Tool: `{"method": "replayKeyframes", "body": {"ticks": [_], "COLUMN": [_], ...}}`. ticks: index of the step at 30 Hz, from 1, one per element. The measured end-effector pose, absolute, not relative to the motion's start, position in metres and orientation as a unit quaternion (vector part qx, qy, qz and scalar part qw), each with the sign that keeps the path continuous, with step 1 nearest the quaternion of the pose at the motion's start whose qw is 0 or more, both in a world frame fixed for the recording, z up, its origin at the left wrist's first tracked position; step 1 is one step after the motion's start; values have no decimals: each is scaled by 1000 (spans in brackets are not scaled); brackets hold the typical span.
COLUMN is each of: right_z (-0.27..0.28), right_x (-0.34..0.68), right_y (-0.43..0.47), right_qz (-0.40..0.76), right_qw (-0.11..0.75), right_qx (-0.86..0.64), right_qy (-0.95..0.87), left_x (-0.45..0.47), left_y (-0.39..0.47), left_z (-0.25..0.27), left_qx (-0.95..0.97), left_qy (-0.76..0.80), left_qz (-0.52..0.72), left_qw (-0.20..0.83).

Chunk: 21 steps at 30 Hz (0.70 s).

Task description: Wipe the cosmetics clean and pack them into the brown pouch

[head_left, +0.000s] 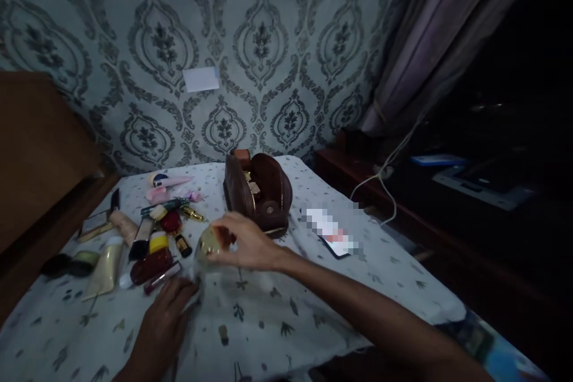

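My right hand (246, 243) reaches in from the right, thumb and fingers closed round a rounded, pale gold, shiny object (209, 242), whose exact kind is blurred. Just behind that hand stands an unzipped brown bag (239, 188), with small gold-coloured things (253, 187) inside its mouth. On the cloth rests my left hand (168, 310), fingers loosely extended, close to a slim tube with a pinkish middle (162, 277). Next to it lie a dark red oblong item (151, 266), a yellow-lidded jar (158, 243) and a small dark bottle with gold trim (182, 245).
More cosmetics spread left: a cream tube (105, 268), a brush (142, 239), a round dark container (56, 265) and pink items (157, 194). A phone (329, 231) lies right of the bag on the patterned cloth (268, 322). A white cable (380, 176) hangs beyond the right edge.
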State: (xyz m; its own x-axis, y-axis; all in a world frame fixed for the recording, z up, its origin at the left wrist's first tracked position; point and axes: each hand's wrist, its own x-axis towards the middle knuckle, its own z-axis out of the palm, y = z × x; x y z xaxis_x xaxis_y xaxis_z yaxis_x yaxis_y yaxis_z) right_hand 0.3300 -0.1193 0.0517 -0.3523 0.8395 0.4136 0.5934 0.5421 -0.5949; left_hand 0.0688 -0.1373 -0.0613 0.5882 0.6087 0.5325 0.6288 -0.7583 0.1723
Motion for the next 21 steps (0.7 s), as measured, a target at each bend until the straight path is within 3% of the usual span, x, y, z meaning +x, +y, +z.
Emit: {"method": "replayKeyframes", "body": {"ticks": [4,6,9,15,18,21], "right_z": [110,129,136,110,95,78], "right_x": [379,401,420,420,421,424], "right_y": [-106,-92,-72,-44,-30,-14], "right_qz": [96,9,-80,-52,9,25], "right_qw": [514,522,407,171,114,129], "right_qx": [-476,-527,-616,-665,-675,-665], "right_qy": [-707,-670,-670,-725,-729,-735], "left_x": [66,64,62,61,60,58], "left_y": [-135,-133,-130,-129,-128,-125], "left_z": [-62,-61,-62,-64,-67,-72], "left_qx": [-902,-906,-910,-911,-908,-906], "left_qy": [-372,-371,-358,-348,-343,-335], "left_qz": [-221,-204,-205,-220,-241,-257], "left_qw": [7,19,35,26,14,9]}}
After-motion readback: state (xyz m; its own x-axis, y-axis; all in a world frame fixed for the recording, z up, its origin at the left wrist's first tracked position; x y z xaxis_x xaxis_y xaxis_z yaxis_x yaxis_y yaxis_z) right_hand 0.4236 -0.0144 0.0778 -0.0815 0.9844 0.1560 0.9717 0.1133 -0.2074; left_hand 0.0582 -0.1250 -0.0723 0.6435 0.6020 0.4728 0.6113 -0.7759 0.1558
